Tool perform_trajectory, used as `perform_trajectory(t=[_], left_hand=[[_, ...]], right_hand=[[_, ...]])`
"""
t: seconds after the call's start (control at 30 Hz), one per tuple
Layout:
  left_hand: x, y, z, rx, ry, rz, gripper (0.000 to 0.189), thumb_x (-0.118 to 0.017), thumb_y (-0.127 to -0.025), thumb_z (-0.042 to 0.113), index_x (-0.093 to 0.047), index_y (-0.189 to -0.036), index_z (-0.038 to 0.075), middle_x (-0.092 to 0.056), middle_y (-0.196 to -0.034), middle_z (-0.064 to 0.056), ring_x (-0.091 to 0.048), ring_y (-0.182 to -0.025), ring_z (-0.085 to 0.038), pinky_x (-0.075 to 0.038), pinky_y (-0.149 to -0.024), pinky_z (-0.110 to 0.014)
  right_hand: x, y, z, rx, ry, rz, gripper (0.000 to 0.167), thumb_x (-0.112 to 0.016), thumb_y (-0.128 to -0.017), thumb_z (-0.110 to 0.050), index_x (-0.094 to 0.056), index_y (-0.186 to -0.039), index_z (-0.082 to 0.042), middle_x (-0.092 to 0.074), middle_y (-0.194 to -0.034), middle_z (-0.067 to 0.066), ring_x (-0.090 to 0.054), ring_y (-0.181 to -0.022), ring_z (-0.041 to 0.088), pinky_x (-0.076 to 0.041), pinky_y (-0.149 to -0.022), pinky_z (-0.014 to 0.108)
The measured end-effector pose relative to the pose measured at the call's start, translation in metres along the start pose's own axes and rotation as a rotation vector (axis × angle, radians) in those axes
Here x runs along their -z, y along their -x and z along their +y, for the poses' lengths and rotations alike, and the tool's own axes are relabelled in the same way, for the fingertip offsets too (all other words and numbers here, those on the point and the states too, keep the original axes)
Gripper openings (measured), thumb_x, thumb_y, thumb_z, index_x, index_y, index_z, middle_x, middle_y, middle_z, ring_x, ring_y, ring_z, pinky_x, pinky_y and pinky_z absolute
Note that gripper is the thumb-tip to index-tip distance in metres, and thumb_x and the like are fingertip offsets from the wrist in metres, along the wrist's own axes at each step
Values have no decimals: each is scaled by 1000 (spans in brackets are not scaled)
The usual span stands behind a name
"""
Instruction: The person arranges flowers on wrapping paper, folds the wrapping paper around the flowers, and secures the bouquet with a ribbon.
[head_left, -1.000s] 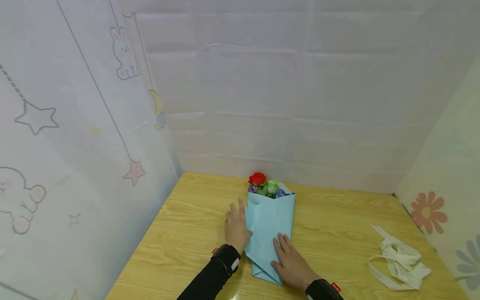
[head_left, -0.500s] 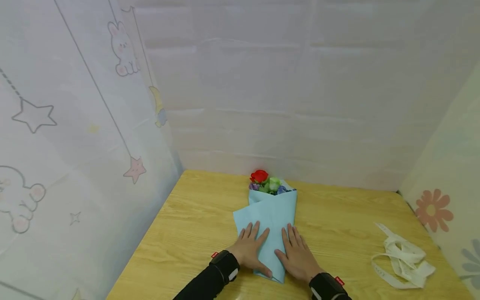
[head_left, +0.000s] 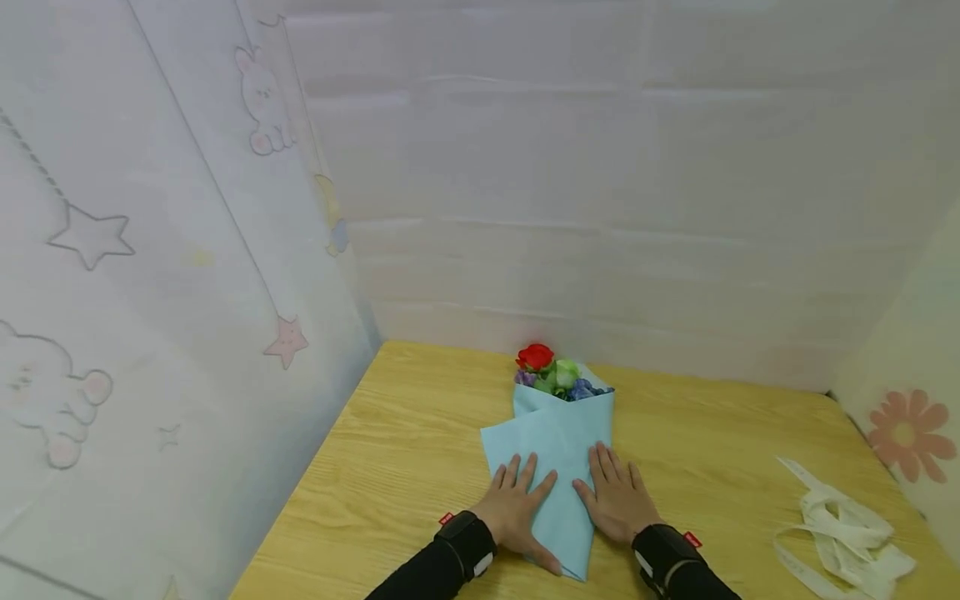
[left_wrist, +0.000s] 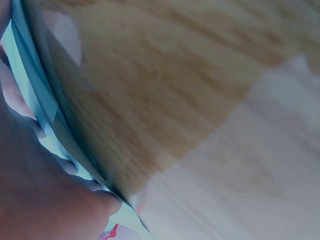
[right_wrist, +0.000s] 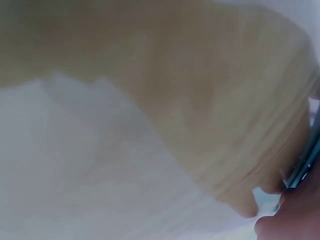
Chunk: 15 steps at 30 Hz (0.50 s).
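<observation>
A bouquet lies on the table, wrapped in light blue paper (head_left: 558, 433). From its far end show a red rose (head_left: 535, 357), a pale green flower (head_left: 567, 373) and bluish-purple blooms. My left hand (head_left: 513, 508) rests on the lower left of the wrap with fingers spread straight, thumb near the bottom tip. Along the right edge lies my right hand (head_left: 621, 500), its straight fingers touching the paper. In the left wrist view the paper's edge (left_wrist: 55, 107) runs beside the left hand (left_wrist: 45, 185). The right wrist view shows a bit of the right hand (right_wrist: 290, 220).
A loose white printed ribbon (head_left: 843, 533) lies in a tangle at the right of the wooden table (head_left: 405, 450). Pale patterned sheets (head_left: 487, 208) stand behind the table and on both sides.
My left hand went from the bouquet's left edge to the top of the paper, and a paper flap now sticks out leftward. My right hand has shifted slightly to the wrap's right edge.
</observation>
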<state>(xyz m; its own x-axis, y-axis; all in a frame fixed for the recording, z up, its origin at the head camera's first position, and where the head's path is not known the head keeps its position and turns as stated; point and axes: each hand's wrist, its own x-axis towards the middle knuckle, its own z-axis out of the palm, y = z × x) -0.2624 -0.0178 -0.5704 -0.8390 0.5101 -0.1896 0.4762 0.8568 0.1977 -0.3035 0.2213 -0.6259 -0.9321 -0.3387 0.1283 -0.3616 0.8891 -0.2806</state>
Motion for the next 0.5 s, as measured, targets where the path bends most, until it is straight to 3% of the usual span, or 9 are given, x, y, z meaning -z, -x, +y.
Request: perform_trajectory(t=[0.23,0.5], left_hand=[[-7,5,12,9,0,-5,125,-72,-66,85,-11,-164,37,-5,-171,-7,-8,-155,-36,-19,-121,-56],[-11,-3,30,-16,-36,-34,122,-70,-68,85,-8,-163,41,-5,-171,-4,-9,-156,-32,-19,-121,-54]], right_hand=[[13,-10,8,-34,-89,-14,83,-36,-107,-55,-23,-156,11,-20,-161,33,-14,-149,52,-1,-116,69],[22,-13,35,-118,-99,46,86,-37,-107,-54,-22,-153,17,-19,-158,39,-17,-145,57,-5,-114,71]])
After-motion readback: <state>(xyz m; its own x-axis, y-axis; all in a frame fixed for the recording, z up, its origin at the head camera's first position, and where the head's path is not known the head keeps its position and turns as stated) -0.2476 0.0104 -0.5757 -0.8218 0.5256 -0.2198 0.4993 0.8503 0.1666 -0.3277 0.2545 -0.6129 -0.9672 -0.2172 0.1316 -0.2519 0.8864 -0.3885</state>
